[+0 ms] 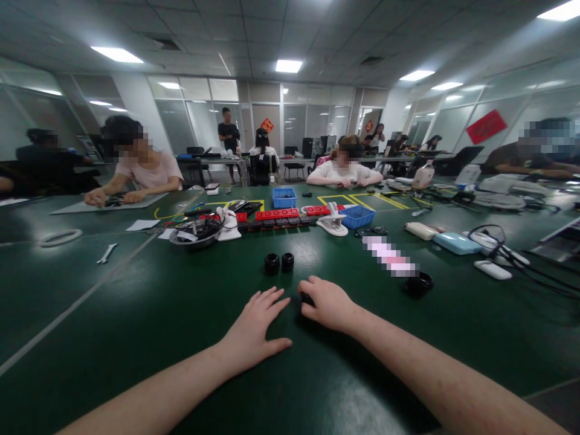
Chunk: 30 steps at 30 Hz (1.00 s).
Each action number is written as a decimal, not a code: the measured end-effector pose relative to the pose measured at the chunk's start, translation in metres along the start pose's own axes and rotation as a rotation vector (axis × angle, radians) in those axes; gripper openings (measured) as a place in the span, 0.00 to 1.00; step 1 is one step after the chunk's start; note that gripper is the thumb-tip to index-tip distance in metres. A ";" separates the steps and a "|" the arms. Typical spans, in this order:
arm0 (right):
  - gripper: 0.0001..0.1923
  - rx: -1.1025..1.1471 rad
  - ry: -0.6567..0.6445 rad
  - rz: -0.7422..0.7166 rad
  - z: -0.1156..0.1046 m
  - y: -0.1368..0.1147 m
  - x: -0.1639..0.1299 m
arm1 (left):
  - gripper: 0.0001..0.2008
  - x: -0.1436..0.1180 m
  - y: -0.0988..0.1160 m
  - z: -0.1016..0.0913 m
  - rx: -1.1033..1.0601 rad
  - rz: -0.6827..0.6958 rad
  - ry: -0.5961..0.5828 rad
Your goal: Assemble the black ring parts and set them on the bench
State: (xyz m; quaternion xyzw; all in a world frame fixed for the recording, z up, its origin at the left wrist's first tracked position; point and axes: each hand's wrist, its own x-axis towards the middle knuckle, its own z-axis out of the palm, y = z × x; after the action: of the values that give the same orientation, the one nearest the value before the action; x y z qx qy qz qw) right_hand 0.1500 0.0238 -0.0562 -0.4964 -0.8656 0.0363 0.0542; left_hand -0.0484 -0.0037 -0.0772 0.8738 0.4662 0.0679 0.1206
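My left hand [256, 329] hovers low over or rests on the green table [181, 338], fingers spread and nothing in them. Just to its right, my right hand [328, 304] is curled around a small black piece [307, 298], mostly hidden by the fingers. Beyond the hands, two short black cylinders with hollow tops stand side by side, a left one [272, 264] and a right one [287, 261]. A wider black ring-shaped piece [419, 283] lies off to the right, near my right forearm.
Across the table's middle run a bowl of cables [194, 235], a red-and-black strip [276, 216], a white clamp [334, 222] and blue bins [357, 216]. A wrench [107, 254] lies left. Cables and a light-blue case [457, 243] lie right. Other people sit opposite.
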 end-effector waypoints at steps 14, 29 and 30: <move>0.12 0.067 -0.034 -0.235 -0.001 -0.031 -0.007 | 0.38 0.004 0.002 0.010 -0.216 -0.017 0.024; 0.14 0.093 0.028 -0.476 0.023 -0.044 0.001 | 0.35 0.006 -0.013 0.010 -0.309 0.048 -0.105; 0.14 0.066 0.061 -0.495 0.029 -0.045 0.003 | 0.32 0.007 -0.015 0.010 -0.300 0.070 -0.129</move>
State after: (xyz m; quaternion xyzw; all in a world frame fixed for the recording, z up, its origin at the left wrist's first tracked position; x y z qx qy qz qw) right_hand 0.1067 0.0037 -0.0791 -0.2681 -0.9571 0.0354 0.1038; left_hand -0.0541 0.0090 -0.0914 0.8641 0.4115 0.0845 0.2771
